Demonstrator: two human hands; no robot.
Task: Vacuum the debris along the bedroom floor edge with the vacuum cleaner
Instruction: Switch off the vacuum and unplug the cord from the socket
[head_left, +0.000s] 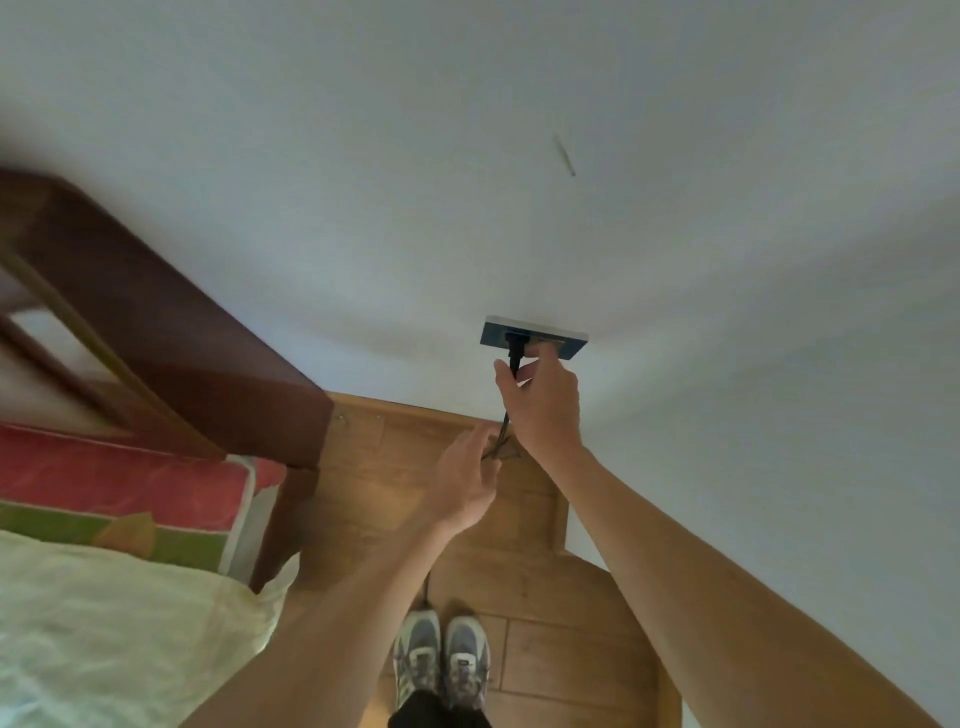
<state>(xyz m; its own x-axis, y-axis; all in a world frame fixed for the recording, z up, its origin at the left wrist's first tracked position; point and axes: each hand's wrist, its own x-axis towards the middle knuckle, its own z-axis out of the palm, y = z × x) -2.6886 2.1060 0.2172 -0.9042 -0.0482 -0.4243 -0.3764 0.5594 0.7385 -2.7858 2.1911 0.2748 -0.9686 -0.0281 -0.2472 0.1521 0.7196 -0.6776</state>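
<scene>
Right hand (545, 400) pinches a black plug (516, 344) between thumb and curled fingers. The plug sits in a blue-grey socket plate (569, 345), mounted low on a white wall (467, 208) just above its bottom edge. A black cord (505, 422) drops from the plug behind the hand toward the wooden floor (545, 597).

Left hand (467, 478) reaches up below the right one, fingers loosely straight and holding nothing. Its fingertips are just beside a loop of the cord, but blur hides whether they touch.

Both bare forearms stretch forward from the bottom edge of the view. Between them, near the floor's lower edge, stand two grey trainers (441, 660), side by side.

At the left, a dark wooden headboard (156, 322) meets the wall. Below it lies a red and green mattress (130, 483), partly covered by a cream sheet (104, 623). A thin dark streak (563, 156) marks the wall high above the socket.
</scene>
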